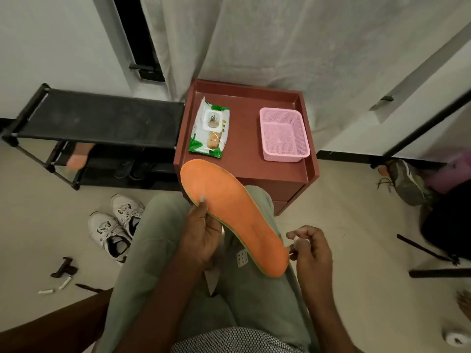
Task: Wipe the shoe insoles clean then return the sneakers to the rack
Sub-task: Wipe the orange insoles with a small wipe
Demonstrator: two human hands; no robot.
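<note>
Left hand [204, 233] pinches orange foam insole [234, 215]; right hand [311, 248] pinches small white wipe [302, 242] at heel. White sneakers [116, 231] on floor, black rack [102, 118] top bare: wiping underway, return pending.

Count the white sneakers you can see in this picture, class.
2: both white sneakers lie side by side on the floor left of the person's knee, one nearer the rack, one closer. Others may be hidden.

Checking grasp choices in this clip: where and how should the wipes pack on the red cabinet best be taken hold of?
Grip the wipes pack across its long side edges at mid-length, coming from above. It lies flat on the cabinet top, soft, lid flap up, with bare surface around it and the pink basket well apart.
</note>
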